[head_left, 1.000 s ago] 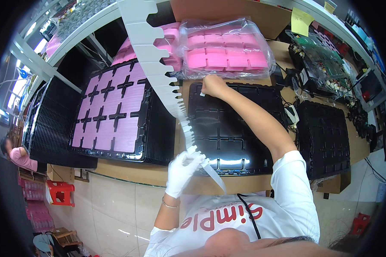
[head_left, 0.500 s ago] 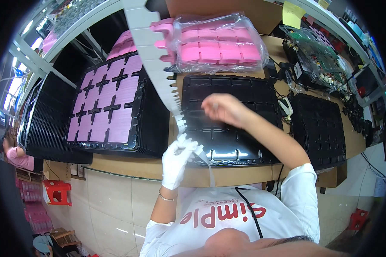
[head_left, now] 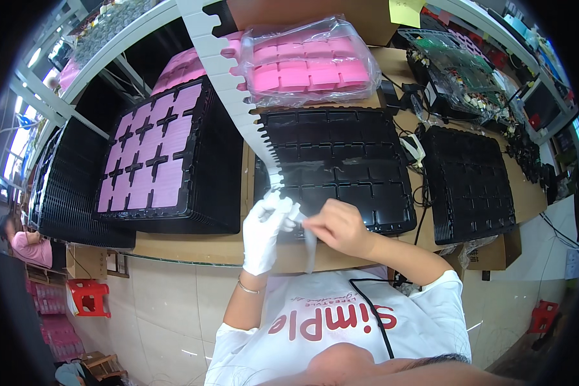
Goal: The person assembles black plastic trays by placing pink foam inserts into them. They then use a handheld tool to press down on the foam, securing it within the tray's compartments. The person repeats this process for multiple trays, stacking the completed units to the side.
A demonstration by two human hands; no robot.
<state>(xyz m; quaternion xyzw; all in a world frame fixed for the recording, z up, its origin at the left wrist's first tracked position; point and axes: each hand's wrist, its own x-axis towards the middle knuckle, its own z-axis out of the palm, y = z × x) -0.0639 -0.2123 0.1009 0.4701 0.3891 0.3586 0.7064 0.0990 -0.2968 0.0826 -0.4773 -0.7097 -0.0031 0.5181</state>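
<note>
My left hand [head_left: 264, 235], in a white glove, is closed on a narrow translucent strip [head_left: 311, 249], perhaps tape or film, whose loose end hangs over the table's front edge. Close beside it, my bare right hand [head_left: 341, 226] pinches with thumb and forefinger where the strip leaves the glove. Both hands are at the front of a black compartmented tray [head_left: 334, 141] that lies flat before me. A greyish translucent patch shows on that tray's middle. A notched grey shelf post [head_left: 238, 116] rises just beyond my left hand and hides the tray's left edge.
On the left stand a tall stack of black trays with lilac sheets [head_left: 145, 154] and another tray stack [head_left: 71, 180]. Bagged pink foam [head_left: 309, 61] lies behind. More black trays [head_left: 473, 183], cables and circuit boards [head_left: 463, 71] occupy the right. A person [head_left: 32, 248] sits far left.
My right hand has come down from above the tray to my left hand and now pinches at the strip. My left hand stays nearly in place. The view has shifted slightly.
</note>
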